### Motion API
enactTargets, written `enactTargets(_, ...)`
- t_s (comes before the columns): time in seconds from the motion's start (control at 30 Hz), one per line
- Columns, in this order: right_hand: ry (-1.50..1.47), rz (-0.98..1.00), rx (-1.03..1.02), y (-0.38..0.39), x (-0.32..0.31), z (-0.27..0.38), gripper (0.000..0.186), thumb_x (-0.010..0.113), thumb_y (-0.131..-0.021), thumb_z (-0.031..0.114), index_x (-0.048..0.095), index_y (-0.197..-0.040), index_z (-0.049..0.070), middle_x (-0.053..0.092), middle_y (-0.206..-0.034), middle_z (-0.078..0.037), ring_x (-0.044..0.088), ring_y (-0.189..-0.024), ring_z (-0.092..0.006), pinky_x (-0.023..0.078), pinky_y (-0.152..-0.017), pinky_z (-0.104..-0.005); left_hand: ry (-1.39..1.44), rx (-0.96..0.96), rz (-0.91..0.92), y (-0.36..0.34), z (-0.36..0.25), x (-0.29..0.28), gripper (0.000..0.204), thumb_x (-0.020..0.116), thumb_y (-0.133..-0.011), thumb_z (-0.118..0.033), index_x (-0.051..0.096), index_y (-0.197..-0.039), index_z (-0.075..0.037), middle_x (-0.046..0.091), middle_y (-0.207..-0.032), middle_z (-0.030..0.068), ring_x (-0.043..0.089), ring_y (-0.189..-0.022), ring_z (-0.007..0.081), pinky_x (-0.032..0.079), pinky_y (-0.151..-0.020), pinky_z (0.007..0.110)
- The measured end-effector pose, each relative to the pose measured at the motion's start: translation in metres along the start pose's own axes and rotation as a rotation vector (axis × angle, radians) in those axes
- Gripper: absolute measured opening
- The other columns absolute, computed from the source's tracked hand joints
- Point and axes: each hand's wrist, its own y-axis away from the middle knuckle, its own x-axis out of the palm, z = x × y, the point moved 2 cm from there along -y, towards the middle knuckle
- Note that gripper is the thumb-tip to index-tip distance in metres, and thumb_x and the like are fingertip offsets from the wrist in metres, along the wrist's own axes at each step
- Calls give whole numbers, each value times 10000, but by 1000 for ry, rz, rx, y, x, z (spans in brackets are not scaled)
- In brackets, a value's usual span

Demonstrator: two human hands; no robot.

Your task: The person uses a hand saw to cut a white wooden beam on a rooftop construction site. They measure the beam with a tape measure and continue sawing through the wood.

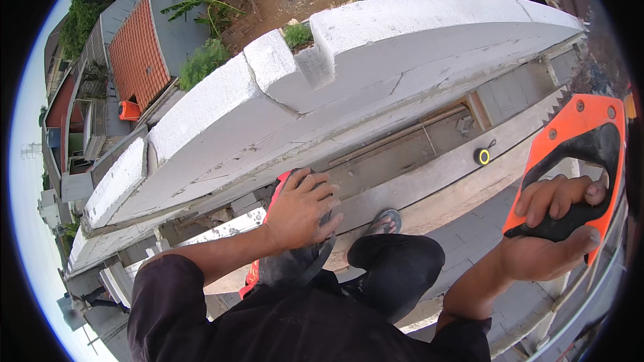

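Note:
My right hand (547,228) is closed around the black grip of a hand saw (537,154) with an orange handle, raised at the right. The saw's toothed blade runs up and away from the handle, and its far part blends into the dark rim. My left hand (302,208) lies over a dark item with red edges (285,261) beside my lap, fingers spread over its top. Whether that item is a bag or part of my clothing, I cannot tell. A small black and yellow round thing with a loop, like a tape measure (481,156), rests on the long ledge.
A curved white block wall (416,33) with a notch (314,67) stands in front of me. Between wall and ledge runs a recess with a wooden frame (479,110). My sandalled foot (386,222) is on the ledge (429,181). Roofs and ground lie far below.

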Motion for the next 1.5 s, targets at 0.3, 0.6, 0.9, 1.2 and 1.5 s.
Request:
enactTargets(0.3, 500, -158, 317, -27, -30, 98, 369, 557, -1119, 268, 486, -829, 50, 465, -707, -23, 462, -518, -112, 405, -454, -288, 87, -158, 466, 11, -43, -51, 328, 693, -920, -384, 804, -980, -82, 733, -1117, 81, 598, -1247, 301, 378, -1180, 498)
enactTargets(0.6, 767, -167, 984, 85, -99, 269, 278, 607, -1081, 223, 503, -873, 70, 482, -637, 13, 441, -446, -74, 371, -371, -283, 74, -517, 744, 112, -100, -134, 883, 715, -906, -600, 431, -1634, -189, 267, -1743, 195, 266, -1576, 461, 384, -1164, 651)
enactTargets(0.9, 560, -329, 1630, 135, -129, 388, 261, 633, -1029, 202, 546, -843, 42, 521, -624, -34, 502, -422, -158, 421, -368, -342, 875, -798, 736, 186, -63, -239, 700, 675, -949, -542, 612, -1507, -124, 677, -1406, 246, 655, -1300, 367, 472, -1132, 389)
enactTargets(1.2, 565, 2, 1912, 67, -204, 339, 336, 665, -1014, 319, 631, -848, 28, 557, -646, -32, 552, -481, -163, 457, -428, -351, 1734, -1416, 440, 284, -102, -198, 1018, 557, -948, -809, 536, -1530, 26, 620, -1479, 235, 637, -1321, 332, 508, -1108, 445)
enactTargets(1.5, 561, 68, 1642, -63, -174, 277, 284, 614, -1047, 293, 553, -868, 81, 487, -637, -1, 496, -472, -138, 452, -405, -326, 1073, -1177, 223, 266, -152, -210, 1050, 533, -926, -841, 637, -1350, 114, 716, -1264, 315, 705, -1192, 415, 538, -1014, 505)
